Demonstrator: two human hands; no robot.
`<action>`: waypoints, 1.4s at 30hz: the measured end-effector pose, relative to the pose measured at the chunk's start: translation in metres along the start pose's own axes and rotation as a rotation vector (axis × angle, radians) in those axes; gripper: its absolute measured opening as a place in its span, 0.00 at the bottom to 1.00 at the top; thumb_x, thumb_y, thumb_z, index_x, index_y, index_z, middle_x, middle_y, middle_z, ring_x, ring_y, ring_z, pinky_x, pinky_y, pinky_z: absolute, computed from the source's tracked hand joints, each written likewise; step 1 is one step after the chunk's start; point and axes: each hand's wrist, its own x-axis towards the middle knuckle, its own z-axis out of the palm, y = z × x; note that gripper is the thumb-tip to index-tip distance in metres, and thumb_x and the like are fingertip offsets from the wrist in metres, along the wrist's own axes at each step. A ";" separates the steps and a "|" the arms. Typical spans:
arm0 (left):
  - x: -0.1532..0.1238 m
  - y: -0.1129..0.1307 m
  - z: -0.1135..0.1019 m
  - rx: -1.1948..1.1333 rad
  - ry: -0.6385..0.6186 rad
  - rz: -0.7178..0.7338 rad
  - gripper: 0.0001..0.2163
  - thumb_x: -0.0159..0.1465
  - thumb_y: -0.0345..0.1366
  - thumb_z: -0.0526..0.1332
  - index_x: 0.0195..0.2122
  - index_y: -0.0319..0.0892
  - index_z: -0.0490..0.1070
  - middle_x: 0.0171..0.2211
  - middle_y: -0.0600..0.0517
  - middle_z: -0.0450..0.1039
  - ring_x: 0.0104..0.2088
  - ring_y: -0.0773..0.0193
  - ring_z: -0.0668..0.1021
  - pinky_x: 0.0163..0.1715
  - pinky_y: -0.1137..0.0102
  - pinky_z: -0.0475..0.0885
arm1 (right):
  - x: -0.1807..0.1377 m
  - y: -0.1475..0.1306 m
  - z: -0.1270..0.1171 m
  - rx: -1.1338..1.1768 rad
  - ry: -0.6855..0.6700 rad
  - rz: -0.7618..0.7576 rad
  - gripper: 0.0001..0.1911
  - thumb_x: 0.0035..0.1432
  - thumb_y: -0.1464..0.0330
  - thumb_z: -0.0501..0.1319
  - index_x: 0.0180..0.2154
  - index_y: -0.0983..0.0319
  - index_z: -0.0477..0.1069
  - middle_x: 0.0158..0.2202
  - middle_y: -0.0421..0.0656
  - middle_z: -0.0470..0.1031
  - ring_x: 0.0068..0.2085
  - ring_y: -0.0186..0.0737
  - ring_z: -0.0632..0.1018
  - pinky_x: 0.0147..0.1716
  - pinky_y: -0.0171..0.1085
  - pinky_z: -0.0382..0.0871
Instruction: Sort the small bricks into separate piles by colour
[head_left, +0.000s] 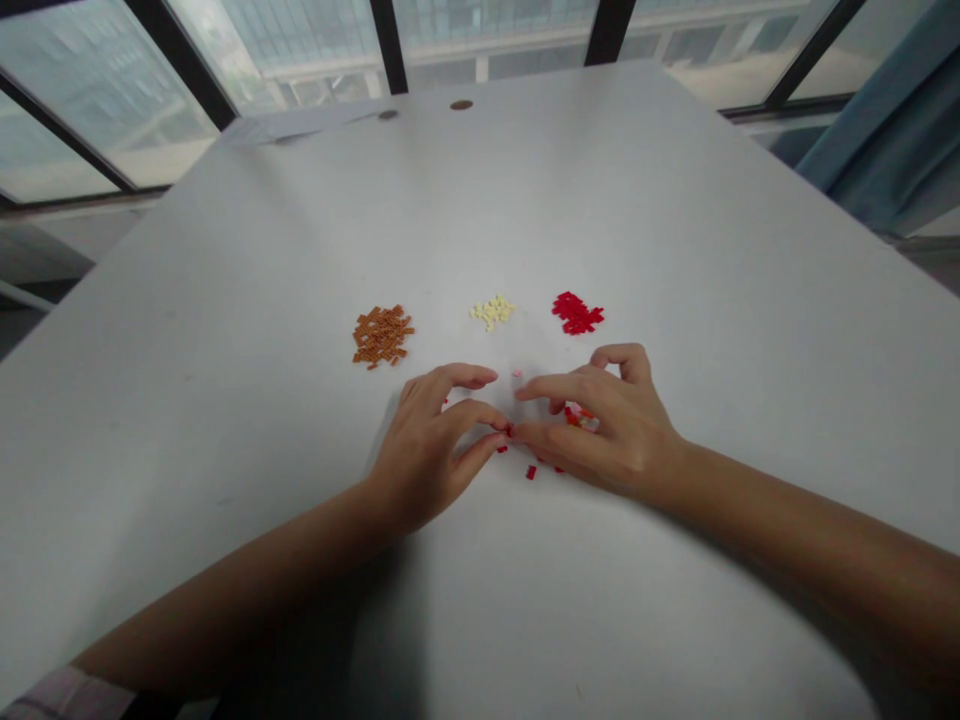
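My left hand (435, 440) and my right hand (600, 425) meet at their fingertips low over the white table (225, 420). Both pinch a tiny red piece (510, 432) between thumb and fingers. More small red pieces lie loose around them, one (530, 472) just below the fingertips and some (577, 418) partly hidden under my right hand. A tiny pink piece (517, 374) lies just beyond the fingertips. Farther back lie three sorted piles: brown pieces (382, 336), pale yellow pieces (493, 311) and red pieces (577, 313).
The table's far edge runs below large windows with dark frames (386, 45). Two small round marks (461, 104) sit near that edge. A blue curtain (892, 140) hangs at the right.
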 end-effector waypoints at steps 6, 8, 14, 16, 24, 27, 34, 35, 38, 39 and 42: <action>-0.003 -0.001 -0.003 0.024 -0.017 -0.015 0.05 0.64 0.33 0.65 0.41 0.44 0.75 0.50 0.45 0.72 0.51 0.55 0.75 0.51 0.56 0.69 | -0.002 0.023 0.001 -0.166 0.089 0.113 0.07 0.64 0.69 0.59 0.33 0.54 0.75 0.46 0.40 0.80 0.33 0.37 0.75 0.42 0.48 0.58; -0.005 -0.001 -0.003 0.032 -0.032 -0.012 0.04 0.63 0.35 0.65 0.39 0.44 0.75 0.50 0.44 0.72 0.52 0.54 0.75 0.51 0.56 0.68 | -0.004 0.037 0.003 -0.253 0.105 0.241 0.06 0.63 0.68 0.59 0.34 0.56 0.74 0.48 0.44 0.78 0.35 0.41 0.76 0.43 0.51 0.58; -0.007 -0.002 -0.003 0.036 -0.097 -0.011 0.02 0.63 0.35 0.66 0.36 0.45 0.76 0.50 0.45 0.72 0.51 0.54 0.74 0.52 0.57 0.67 | -0.012 0.064 0.008 -0.279 -0.006 0.513 0.08 0.63 0.65 0.57 0.31 0.55 0.71 0.48 0.44 0.75 0.39 0.48 0.75 0.45 0.57 0.56; -0.006 -0.003 -0.003 0.040 -0.098 -0.003 0.02 0.63 0.35 0.65 0.36 0.44 0.76 0.50 0.45 0.73 0.51 0.54 0.74 0.52 0.57 0.67 | -0.014 0.066 0.010 -0.278 -0.037 0.506 0.08 0.63 0.65 0.57 0.31 0.55 0.72 0.48 0.44 0.75 0.39 0.48 0.74 0.45 0.58 0.55; -0.006 -0.003 -0.006 0.090 -0.107 0.031 0.03 0.64 0.36 0.65 0.35 0.44 0.76 0.50 0.45 0.73 0.50 0.54 0.74 0.52 0.57 0.66 | -0.014 0.062 0.008 -0.272 -0.023 0.483 0.08 0.62 0.64 0.59 0.31 0.56 0.74 0.48 0.46 0.75 0.39 0.49 0.75 0.45 0.58 0.56; -0.007 -0.003 -0.006 0.092 -0.101 0.042 0.03 0.63 0.36 0.65 0.35 0.44 0.76 0.50 0.45 0.73 0.50 0.54 0.74 0.51 0.57 0.65 | -0.016 0.067 0.010 -0.267 0.026 0.567 0.06 0.60 0.64 0.59 0.35 0.57 0.74 0.46 0.48 0.76 0.36 0.46 0.75 0.42 0.54 0.60; -0.007 -0.003 -0.007 0.095 -0.108 0.048 0.03 0.64 0.36 0.65 0.35 0.44 0.76 0.49 0.45 0.73 0.50 0.54 0.74 0.52 0.56 0.65 | -0.022 0.074 0.016 -0.104 -0.005 0.680 0.10 0.61 0.65 0.57 0.43 0.58 0.71 0.27 0.42 0.76 0.27 0.43 0.74 0.36 0.49 0.64; -0.006 -0.003 -0.007 0.097 -0.109 0.048 0.03 0.64 0.36 0.64 0.35 0.44 0.76 0.49 0.45 0.73 0.50 0.54 0.74 0.52 0.56 0.65 | -0.021 0.072 0.016 -0.093 -0.018 0.641 0.11 0.61 0.63 0.57 0.43 0.58 0.72 0.28 0.42 0.77 0.29 0.44 0.75 0.38 0.50 0.64; -0.006 -0.004 -0.006 0.101 -0.112 0.050 0.03 0.64 0.37 0.64 0.34 0.44 0.76 0.49 0.45 0.73 0.49 0.55 0.74 0.51 0.57 0.66 | -0.016 0.065 0.016 -0.074 -0.072 0.437 0.13 0.62 0.60 0.57 0.47 0.53 0.74 0.44 0.46 0.79 0.43 0.50 0.77 0.44 0.54 0.64; -0.006 -0.004 -0.006 0.100 -0.113 0.051 0.03 0.64 0.37 0.64 0.34 0.44 0.76 0.49 0.45 0.73 0.49 0.54 0.74 0.51 0.57 0.66 | -0.014 0.063 0.016 -0.061 -0.099 0.363 0.14 0.63 0.60 0.56 0.48 0.51 0.74 0.51 0.46 0.77 0.49 0.52 0.76 0.47 0.55 0.64; -0.006 -0.004 -0.006 0.094 -0.117 0.052 0.03 0.64 0.36 0.65 0.35 0.44 0.76 0.49 0.45 0.73 0.50 0.54 0.74 0.51 0.57 0.65 | -0.015 0.064 0.021 -0.034 -0.188 0.248 0.16 0.67 0.61 0.53 0.52 0.48 0.73 0.61 0.42 0.70 0.63 0.54 0.67 0.58 0.58 0.56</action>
